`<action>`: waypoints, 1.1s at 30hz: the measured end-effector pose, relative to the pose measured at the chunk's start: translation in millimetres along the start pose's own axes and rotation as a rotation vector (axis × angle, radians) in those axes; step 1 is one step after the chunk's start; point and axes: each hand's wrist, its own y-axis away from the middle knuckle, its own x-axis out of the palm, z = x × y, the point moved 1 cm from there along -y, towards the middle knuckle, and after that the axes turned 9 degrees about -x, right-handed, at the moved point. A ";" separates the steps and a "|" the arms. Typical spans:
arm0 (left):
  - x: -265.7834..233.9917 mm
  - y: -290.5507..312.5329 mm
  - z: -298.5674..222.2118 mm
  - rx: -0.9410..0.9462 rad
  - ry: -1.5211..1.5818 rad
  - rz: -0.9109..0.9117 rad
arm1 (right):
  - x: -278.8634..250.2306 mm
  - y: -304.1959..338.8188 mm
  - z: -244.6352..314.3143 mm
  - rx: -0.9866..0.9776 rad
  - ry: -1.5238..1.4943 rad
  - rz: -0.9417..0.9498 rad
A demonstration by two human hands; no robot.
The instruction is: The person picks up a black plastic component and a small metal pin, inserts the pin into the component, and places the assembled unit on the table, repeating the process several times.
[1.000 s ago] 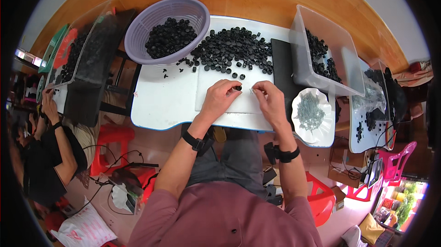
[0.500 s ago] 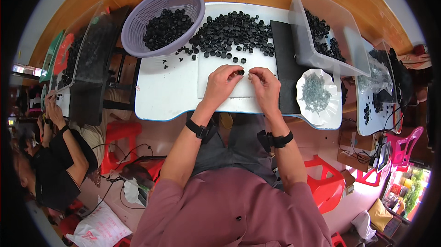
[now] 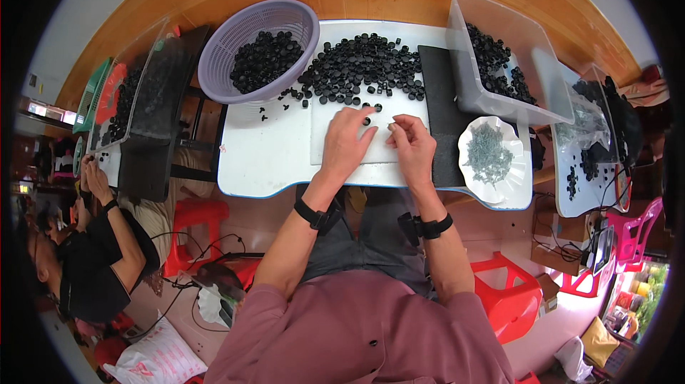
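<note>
Currently, the left hand (image 3: 344, 143) is partly open, thumb and index finger spread; one small round black piece (image 3: 367, 121) lies in this gap, and another similar black piece (image 3: 378, 108) is at the index fingertip. The right hand (image 3: 417, 152) has its thumb and fingers bent close together; I cannot tell whether they hold something. Both are over the white table (image 3: 267, 159), before a wide heap of black pieces (image 3: 364, 63).

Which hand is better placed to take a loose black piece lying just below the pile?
Probably the left hand: its thumb and forefinger are spread, the forefinger's tip right by a black piece. The right hand is farther off, thumb and forefinger close together; what they hold, if anything, is unclear.
</note>
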 end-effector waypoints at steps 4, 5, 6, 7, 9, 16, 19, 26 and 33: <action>1.0 -3.2 -8.2 0.225 0.011 0.117 | 0.0 -1.1 -1.9 -0.064 -0.021 0.043; 1.7 -3.8 -8.4 0.213 0.017 0.141 | -0.2 -1.5 -2.6 -0.057 -0.052 0.030; 1.0 -3.6 -8.5 0.217 0.014 0.140 | -0.5 -1.7 -3.1 -0.052 -0.083 0.018; -0.3 -3.0 -8.4 0.219 0.004 0.160 | -0.6 -1.8 -3.1 -0.056 -0.085 0.013; -2.4 -4.4 -8.5 0.228 -0.009 0.178 | -0.3 -0.8 -2.2 -0.066 -0.034 0.057; -8.2 -7.6 -8.3 0.127 0.039 0.191 | -4.7 1.4 5.0 -0.052 -0.017 0.092; -6.0 -9.1 -5.3 0.085 0.070 0.185 | -4.5 0.4 1.0 -0.047 -0.053 0.064; -6.9 -45.9 -5.0 0.075 -0.012 0.166 | -5.8 -2.5 -3.6 -0.035 -0.076 -0.011; -19.6 -109.9 20.5 0.169 -0.377 0.131 | -3.4 -2.7 0.6 -0.050 0.005 -0.010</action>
